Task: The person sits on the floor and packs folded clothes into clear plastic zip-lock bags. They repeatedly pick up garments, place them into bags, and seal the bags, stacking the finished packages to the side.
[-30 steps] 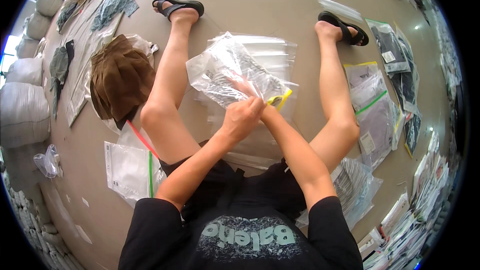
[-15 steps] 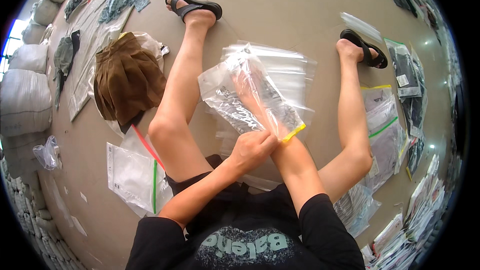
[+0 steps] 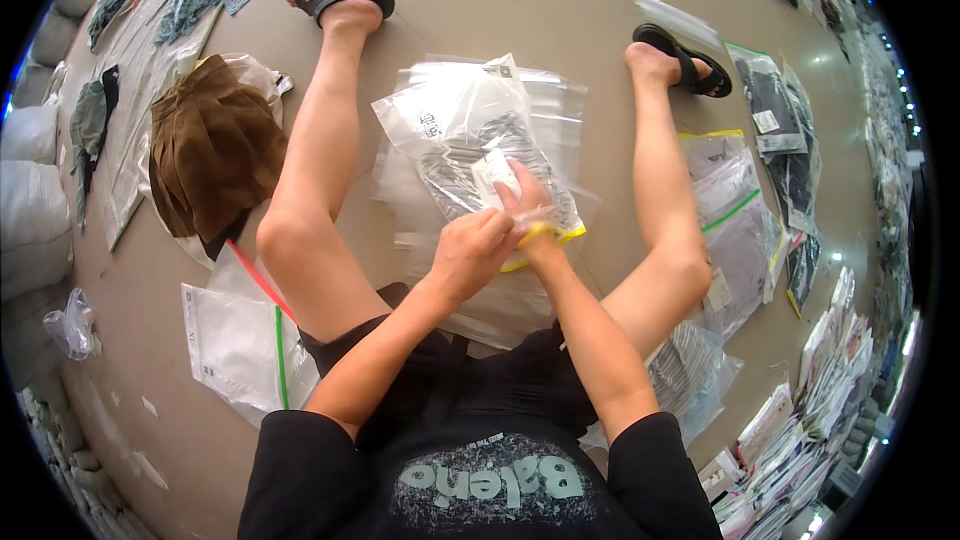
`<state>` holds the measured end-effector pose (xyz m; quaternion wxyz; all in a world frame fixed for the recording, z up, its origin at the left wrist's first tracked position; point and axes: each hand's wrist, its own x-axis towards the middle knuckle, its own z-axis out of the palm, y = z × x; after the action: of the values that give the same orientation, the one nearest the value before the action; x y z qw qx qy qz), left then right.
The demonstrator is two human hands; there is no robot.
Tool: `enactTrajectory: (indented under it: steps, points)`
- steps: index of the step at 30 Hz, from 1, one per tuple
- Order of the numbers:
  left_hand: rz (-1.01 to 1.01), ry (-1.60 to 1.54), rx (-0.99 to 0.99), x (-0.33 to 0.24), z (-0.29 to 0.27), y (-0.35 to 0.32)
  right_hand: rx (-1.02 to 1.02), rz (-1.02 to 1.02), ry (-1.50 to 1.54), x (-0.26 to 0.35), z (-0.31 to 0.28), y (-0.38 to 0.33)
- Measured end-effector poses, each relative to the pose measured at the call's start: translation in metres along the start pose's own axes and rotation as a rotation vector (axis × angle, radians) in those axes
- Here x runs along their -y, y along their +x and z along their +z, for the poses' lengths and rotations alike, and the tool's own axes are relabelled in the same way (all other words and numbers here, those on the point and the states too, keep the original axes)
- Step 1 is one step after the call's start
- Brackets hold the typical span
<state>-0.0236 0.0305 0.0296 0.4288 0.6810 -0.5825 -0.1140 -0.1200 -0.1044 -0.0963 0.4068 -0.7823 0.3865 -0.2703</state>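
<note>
Clear plastic with a yellow strip (image 3: pixel 571 234) at its mouth forms the bag (image 3: pixel 470 125) which both hands share. It lies aslant upon a stack of clear bags (image 3: pixel 566 115), its far left corner reaching past the stack's left edge, while the stack's right edge stays uncovered. The left hand (image 3: pixel 470 250) pinches the mouth between thumb and fingers. The right hand (image 3: pixel 527 192) is inside, the strip around its wrist; its fingers are at a white tag (image 3: pixel 491 174) over the grey striped garment (image 3: pixel 450 180), but whether they grip it or only touch it, I cannot tell.

In my opinion, the left pinch should be firm, so that the mouth does not close on the wrist. The right hand should work flat and slowly, because thin film probably clings to skin and could pull the garment into folds.

The floor (image 3: pixel 500 0) is of beige, slightly shining tiles. Towards its left side I see a brown pleated skirt (image 3: pixel 215 155) and pale sacks (image 3: pixel 32 195); towards its right side, bagged garments (image 3: pixel 735 205) and a long row of flat packages (image 3: pixel 815 390).
</note>
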Motion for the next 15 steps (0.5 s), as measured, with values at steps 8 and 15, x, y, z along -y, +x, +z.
enactTrajectory:
  steps: [8,15]
  points:
    - [-1.042,-0.386,-0.417,0.088,0.044,-0.046,-0.170,-0.007,-0.735,-0.009,-0.012,-0.005]
    - [-1.053,-0.982,-0.319,0.087,0.048,-0.027,0.049,0.315,0.105,-0.045,-0.001,0.004]
